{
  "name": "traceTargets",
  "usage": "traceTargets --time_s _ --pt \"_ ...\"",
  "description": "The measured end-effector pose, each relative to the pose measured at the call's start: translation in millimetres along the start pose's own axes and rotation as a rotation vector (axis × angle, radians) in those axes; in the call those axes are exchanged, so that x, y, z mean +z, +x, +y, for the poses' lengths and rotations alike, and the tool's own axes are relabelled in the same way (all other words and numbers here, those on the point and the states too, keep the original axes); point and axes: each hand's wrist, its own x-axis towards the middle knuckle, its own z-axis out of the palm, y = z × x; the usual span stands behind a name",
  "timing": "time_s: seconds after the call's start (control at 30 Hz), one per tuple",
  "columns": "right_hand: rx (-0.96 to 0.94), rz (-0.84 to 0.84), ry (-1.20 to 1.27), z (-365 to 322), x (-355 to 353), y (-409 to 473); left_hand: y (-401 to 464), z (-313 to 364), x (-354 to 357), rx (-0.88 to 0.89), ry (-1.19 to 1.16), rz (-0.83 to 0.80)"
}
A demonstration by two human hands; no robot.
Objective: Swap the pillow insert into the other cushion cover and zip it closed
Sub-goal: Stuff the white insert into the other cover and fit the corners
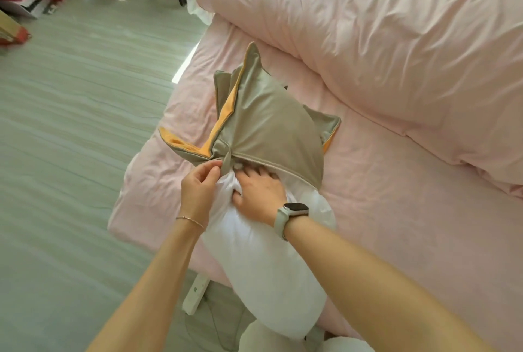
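Two hands are busy on our pink bed sheet (396,210), soft cotton with fine wrinkles all over. Biggest thing on it is the puffy pink duvet (382,49), rolled in a fat crumpled ridge along the far side. Next down, the white pillow insert (263,266): plump, smooth, sausage-shaped, running from the near edge of the bed up to the cover's mouth, with its far end tucked just inside. That taupe cushion cover (268,125) is matte and silky-looking, limp, with pointy corners sticking up and a bright orange lining showing along the folded edges. It lies mid-bed, just in front of the duvet.

Our left hand (199,190) pinches the cover's opening edge between thumb and fingertips, where the fabric bunches into a little knot. Our right hand (259,190) lies on the insert with fingers reaching into the opening, thumb dug into the white fabric so it puckers. A pale smartwatch (291,214) sits on that wrist, a thin bracelet (190,220) on the other.
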Motion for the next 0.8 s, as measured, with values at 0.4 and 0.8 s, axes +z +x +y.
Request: traceTargets --time_s 0.4,0.8 --pt "0.184 0.879 0.119 66.6 -105.7 -81.3 -44.8 54.2 135.8 0.051 -0.082 -0.332" --pt "0.022 0.832 -0.322 189.0 -209.2 -176.2 -123.2 88.4 285.3 -0.074 -0.237 -0.545"
